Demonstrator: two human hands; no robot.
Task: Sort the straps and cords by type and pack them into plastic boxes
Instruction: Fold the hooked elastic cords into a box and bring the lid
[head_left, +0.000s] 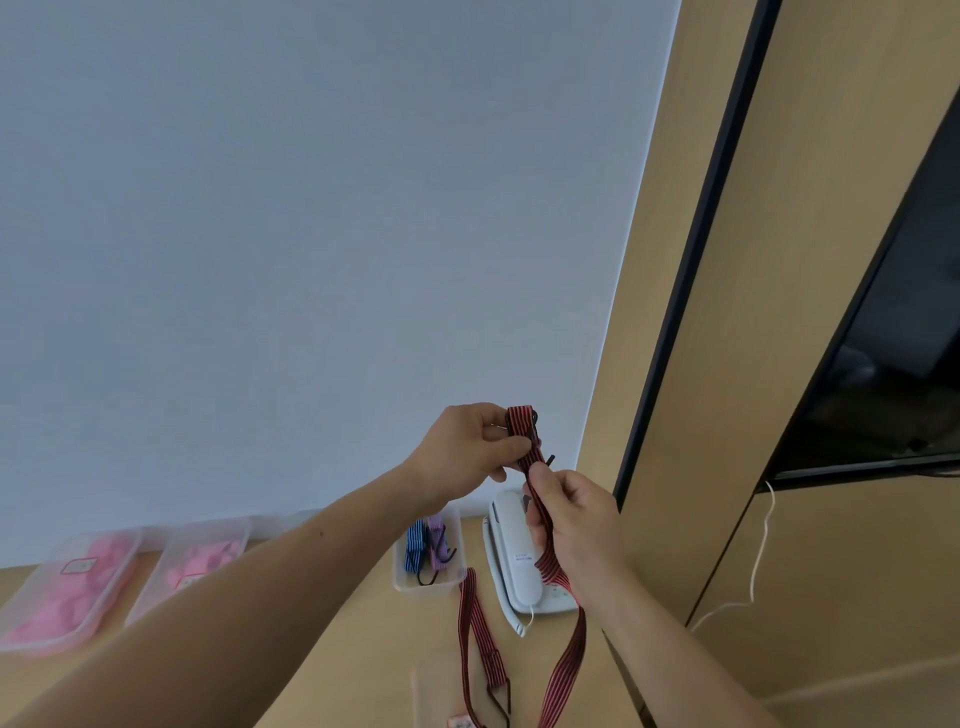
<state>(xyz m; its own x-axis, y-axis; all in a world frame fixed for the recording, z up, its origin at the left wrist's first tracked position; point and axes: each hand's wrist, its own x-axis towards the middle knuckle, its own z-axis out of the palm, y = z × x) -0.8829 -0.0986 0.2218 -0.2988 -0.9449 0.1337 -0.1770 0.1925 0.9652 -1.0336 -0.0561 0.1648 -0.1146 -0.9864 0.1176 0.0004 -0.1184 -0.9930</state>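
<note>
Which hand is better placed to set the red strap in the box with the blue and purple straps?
Left, probably: the left hand grips the red strap folded, nearer the box; the right hand pinches its tail.

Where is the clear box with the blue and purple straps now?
Head view, low and near the centre: the clear box stands on the wooden table, just left of the white telephone and below the left hand.
</note>
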